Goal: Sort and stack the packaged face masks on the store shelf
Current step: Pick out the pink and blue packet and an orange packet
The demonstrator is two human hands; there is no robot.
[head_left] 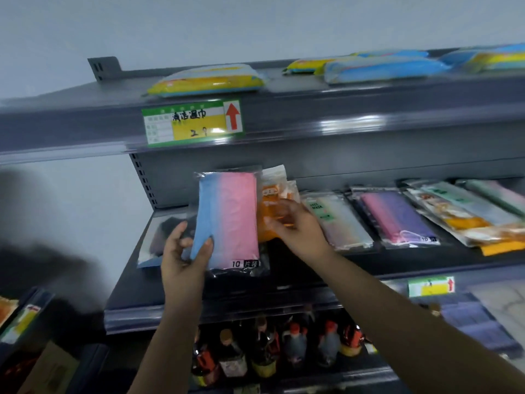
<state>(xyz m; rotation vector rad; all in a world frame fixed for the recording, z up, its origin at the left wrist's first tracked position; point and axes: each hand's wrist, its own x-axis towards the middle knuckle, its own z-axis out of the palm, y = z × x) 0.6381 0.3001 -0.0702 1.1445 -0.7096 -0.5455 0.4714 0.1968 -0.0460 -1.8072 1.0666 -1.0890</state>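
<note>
My left hand (183, 258) grips the lower left corner of a clear pack of blue-and-pink face masks (231, 220), held upright above the middle shelf (159, 294). My right hand (298, 230) holds an orange mask pack (271, 200) just right of it, fingers wrapped over its front. A dark mask pack (163, 231) lies flat on the shelf behind my left hand. Further right lie a pale pack with a green label (335, 220), a pink-and-purple pack (397, 220), an orange-trimmed pack (460, 223) and a mint one (494, 194).
The top shelf (312, 109) carries yellow and blue wipe packs (207, 81) and a green-yellow price tag with a red arrow (193, 122). Bottles (264, 354) stand on the shelf below. Dark blue packs (477, 322) sit at lower right, boxes (48, 368) at lower left.
</note>
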